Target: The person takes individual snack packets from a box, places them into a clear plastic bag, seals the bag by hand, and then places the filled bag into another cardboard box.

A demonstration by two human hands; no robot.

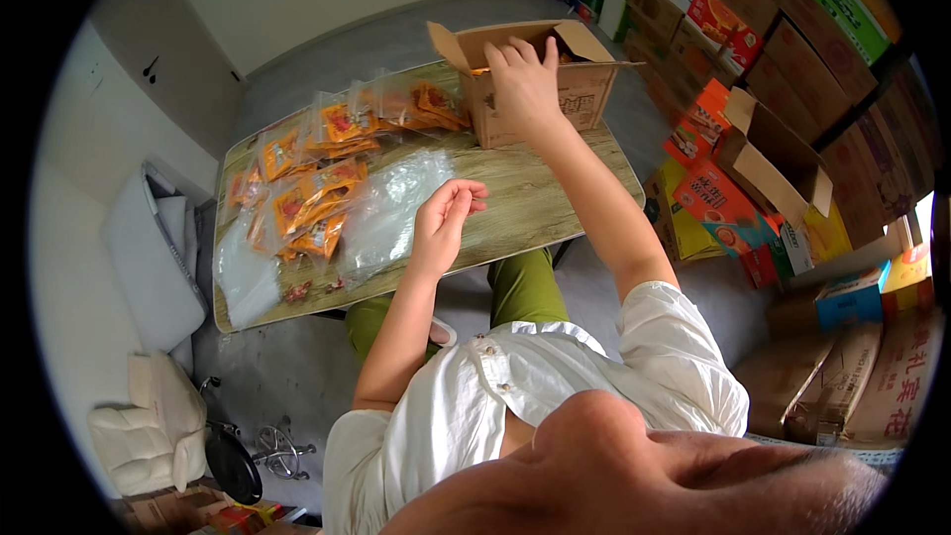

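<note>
My right hand [524,82] is over the near rim of an open cardboard box [494,115], its fingers spread and the fingertips at the opening. Orange packets show a little inside; I see nothing gripped, though the palm side is hidden. My left hand [442,219] hovers above the table's near side, fingers loosely curled with nothing visible in them. Beside it lies a stack of clear plastic bags [397,200]. Farther left are several clear bags filled with orange packets [319,193], some heaped on one another.
The wood-patterned table [520,200] has rounded corners. More flat clear bags [249,275] and small red packets [297,291] lie at its left end. Stacked cartons [787,52] and an open carton [773,152] stand on the right. A cream chair [148,423] is at lower left.
</note>
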